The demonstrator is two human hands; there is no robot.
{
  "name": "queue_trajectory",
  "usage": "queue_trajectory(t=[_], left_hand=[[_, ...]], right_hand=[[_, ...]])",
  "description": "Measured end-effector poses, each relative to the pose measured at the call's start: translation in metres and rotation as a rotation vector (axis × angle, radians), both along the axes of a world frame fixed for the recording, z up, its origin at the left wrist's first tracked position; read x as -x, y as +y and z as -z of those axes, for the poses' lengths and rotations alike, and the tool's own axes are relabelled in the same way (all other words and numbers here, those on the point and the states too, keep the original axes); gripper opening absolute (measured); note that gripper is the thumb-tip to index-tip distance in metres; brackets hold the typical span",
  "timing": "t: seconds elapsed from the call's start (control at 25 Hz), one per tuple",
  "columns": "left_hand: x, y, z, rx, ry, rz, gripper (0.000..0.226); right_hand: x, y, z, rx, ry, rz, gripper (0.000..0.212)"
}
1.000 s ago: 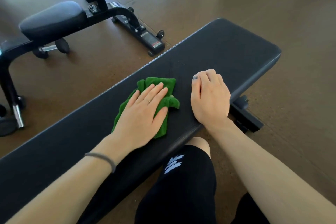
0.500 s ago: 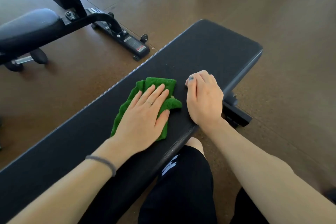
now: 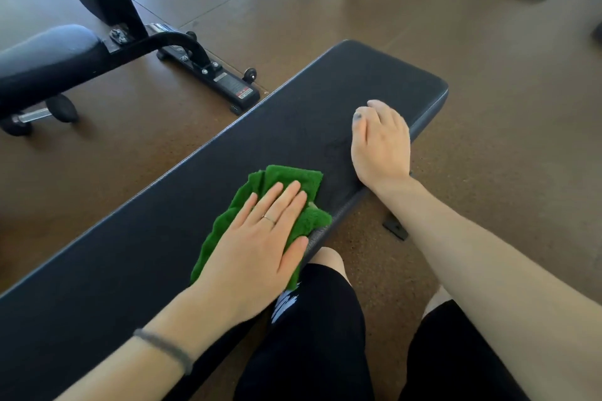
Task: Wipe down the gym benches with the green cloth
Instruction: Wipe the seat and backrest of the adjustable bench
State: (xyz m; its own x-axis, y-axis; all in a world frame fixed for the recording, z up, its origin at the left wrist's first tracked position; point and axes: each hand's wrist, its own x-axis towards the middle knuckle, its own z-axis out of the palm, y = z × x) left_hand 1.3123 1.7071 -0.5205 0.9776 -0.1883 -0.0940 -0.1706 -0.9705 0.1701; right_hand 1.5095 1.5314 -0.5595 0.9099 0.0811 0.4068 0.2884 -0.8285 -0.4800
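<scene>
The left hand (image 3: pixel 257 238) is sliding the green cloth (image 3: pixel 286 182) nearer the worktop's (image 3: pixel 163 221) near edge than before, pressing it flat-fingered. The right hand (image 3: pixel 381 143) is resting loosely curled, holding nothing. Wiping is under way; next probably comes the far-right end.

Both forearms are bare, with no sleeves in view. The left hand (image 3: pixel 257 247) wears a thin ring (image 3: pixel 269 219) on one finger (a slim metal band, its detail too small to make out), and a dark grey hair tie (image 3: pixel 169 347) circles the left wrist. The right hand (image 3: pixel 381 143) has dark blue-grey polish on its thumbnail (image 3: pixel 357 116). The legs are in black shorts (image 3: pixel 312 335) reaching to the knees, with a white brush-stroke mark (image 3: pixel 284 304) printed on the left leg.
</scene>
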Motion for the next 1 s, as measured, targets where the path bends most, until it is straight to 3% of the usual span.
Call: queue_trajectory(t=[0.28,0.36,0.52,0.8,1.0], left_hand=[[-0.127,-0.041,0.009,0.019,-0.036,-0.069,0.061],[-0.109,-0.039,0.009,0.024,-0.054,-0.031,0.062],[-0.001,-0.014,0.000,-0.060,-0.037,0.121,0.066],[-0.115,-0.059,0.011,0.029,-0.045,0.028,0.078],[-0.025,-0.020,0.008,-0.054,-0.036,0.172,0.071]], right_hand=[[0.000,-0.004,0.005,-0.138,-0.031,0.019,0.052],[-0.002,-0.007,0.004,-0.137,-0.045,-0.018,0.054],[-0.002,-0.006,0.007,-0.118,-0.074,0.002,0.050],[-0.014,-0.012,0.005,-0.163,-0.039,0.012,0.053],[-0.029,-0.040,0.006,-0.031,0.005,-0.094,0.035]])
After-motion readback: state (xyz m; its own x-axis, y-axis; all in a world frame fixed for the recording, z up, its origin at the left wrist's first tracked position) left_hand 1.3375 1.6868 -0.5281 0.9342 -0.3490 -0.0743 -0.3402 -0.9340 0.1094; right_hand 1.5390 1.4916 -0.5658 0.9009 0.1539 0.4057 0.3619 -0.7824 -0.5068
